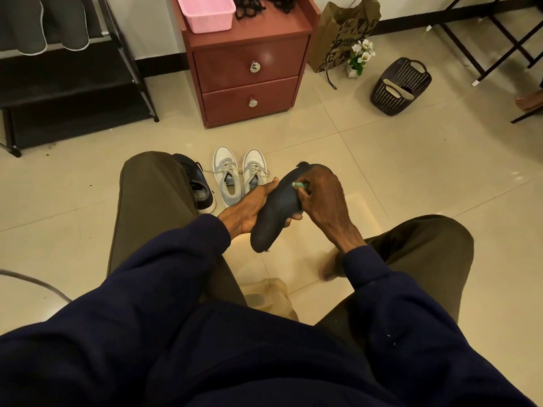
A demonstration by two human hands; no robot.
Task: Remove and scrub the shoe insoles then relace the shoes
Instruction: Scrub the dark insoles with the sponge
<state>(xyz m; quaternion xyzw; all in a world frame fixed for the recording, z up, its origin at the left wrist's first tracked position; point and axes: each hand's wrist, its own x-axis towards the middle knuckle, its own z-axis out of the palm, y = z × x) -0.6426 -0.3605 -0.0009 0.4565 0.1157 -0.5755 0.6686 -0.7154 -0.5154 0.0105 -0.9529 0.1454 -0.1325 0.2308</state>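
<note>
L grip (248, 214): insole (274, 218) edge; R grip (321, 196): brush (299, 185).

The right hand (320, 198) covers nearly all of a small pale green object (299, 185) pinched in its fingers; what it is cannot be told. That hand also hides the far end of the dark insole (273, 221), whose underside lies hidden in the gripping left hand (249, 212). Left of the left hand, a dark shoe (197, 186) sits half behind a knee. Below the right hand, a foot (332, 265) is blurred. Far beyond both hands, black laces (255, 5) and a pink basket (205, 13) are cut by the top edge.
</note>
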